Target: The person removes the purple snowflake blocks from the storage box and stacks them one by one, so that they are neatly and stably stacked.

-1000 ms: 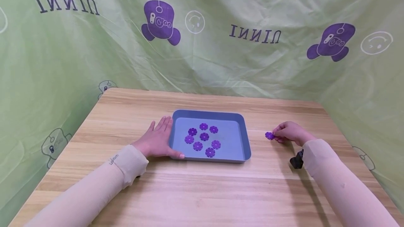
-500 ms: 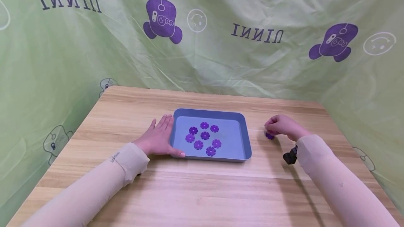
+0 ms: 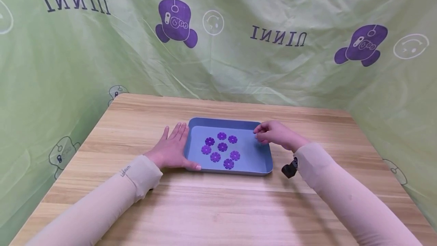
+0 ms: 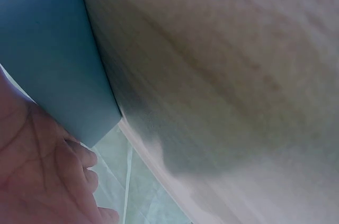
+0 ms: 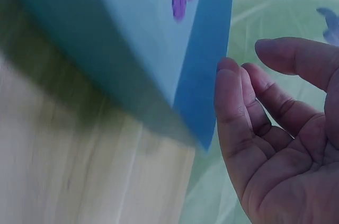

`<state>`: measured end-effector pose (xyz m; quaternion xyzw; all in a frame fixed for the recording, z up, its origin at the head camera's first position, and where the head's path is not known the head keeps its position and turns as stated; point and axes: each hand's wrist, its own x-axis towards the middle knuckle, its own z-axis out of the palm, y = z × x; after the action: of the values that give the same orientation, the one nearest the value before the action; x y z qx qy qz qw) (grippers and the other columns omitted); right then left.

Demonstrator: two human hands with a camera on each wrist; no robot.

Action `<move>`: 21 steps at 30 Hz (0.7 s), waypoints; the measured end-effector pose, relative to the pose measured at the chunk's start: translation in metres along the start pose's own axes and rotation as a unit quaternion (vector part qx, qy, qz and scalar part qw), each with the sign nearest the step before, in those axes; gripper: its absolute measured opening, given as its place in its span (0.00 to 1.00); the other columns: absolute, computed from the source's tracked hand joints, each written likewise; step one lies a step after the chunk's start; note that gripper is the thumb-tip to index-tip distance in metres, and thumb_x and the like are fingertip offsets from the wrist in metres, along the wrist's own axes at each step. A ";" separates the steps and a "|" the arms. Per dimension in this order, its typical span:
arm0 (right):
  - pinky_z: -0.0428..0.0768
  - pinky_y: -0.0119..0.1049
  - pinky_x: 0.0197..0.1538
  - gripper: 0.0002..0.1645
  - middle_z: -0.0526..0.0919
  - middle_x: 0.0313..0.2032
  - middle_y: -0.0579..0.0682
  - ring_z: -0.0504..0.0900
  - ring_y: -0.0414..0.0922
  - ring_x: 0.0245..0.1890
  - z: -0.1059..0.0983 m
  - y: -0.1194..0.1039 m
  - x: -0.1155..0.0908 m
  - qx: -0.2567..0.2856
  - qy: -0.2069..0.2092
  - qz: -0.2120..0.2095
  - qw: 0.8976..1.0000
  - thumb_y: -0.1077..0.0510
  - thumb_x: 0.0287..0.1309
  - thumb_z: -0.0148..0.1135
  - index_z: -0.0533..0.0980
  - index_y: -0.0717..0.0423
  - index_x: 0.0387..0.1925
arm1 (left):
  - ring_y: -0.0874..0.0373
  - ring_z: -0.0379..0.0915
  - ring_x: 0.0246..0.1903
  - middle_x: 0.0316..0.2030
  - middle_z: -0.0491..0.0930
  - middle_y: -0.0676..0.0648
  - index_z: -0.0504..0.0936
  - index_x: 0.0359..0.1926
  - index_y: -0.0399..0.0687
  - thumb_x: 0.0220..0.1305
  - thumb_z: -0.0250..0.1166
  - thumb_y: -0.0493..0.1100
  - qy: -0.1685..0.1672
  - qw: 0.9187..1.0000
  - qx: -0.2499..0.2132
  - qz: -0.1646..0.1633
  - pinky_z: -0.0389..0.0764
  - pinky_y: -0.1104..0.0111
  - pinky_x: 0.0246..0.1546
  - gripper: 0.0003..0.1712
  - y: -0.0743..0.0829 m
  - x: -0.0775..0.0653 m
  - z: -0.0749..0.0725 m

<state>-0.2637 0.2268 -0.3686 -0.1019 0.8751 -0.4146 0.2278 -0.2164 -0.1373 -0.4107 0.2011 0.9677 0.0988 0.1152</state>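
Note:
A shallow blue tray (image 3: 250,151) sits on the wooden table, with several purple notched snowflake discs (image 3: 222,147) spread over its floor. My left hand (image 3: 172,149) lies along the tray's left side, fingers spread and thumb over the front corner. In the left wrist view, its palm (image 4: 42,166) is against the tray's outer wall (image 4: 53,49). My right hand (image 3: 276,134) hangs over the tray's right rim, thumb and fingers brought together. A dark sliver of a snowflake disc (image 3: 254,132) shows at its fingertips; the right wrist view hides the disc behind the fingers (image 5: 230,97).
A light wood table (image 3: 218,208) stretches around the tray. Green printed cloth (image 3: 239,71) hangs behind it and at both sides. A small black wrist camera (image 3: 290,169) juts out below the right sleeve.
My right hand has moved left from the table to over the tray's right side. The purple discs that lay under it on the table are gone from there. The left hand stays put.

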 end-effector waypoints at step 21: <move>0.84 0.35 0.37 0.13 0.80 0.28 0.48 0.78 0.40 0.27 0.057 -0.016 0.027 -0.077 -0.069 -0.009 0.995 0.69 0.58 0.67 0.81 0.68 0.46 | 0.39 0.28 0.80 0.80 0.38 0.32 0.41 0.80 0.27 0.43 0.67 0.86 0.003 1.000 -0.009 0.002 0.28 0.41 0.75 0.86 -0.002 0.001 0.002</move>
<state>-0.2602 0.1680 -0.3965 -0.1556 0.8858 -0.3399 0.2751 -0.2174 -0.1386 -0.4130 0.2019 0.9667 0.1088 0.1138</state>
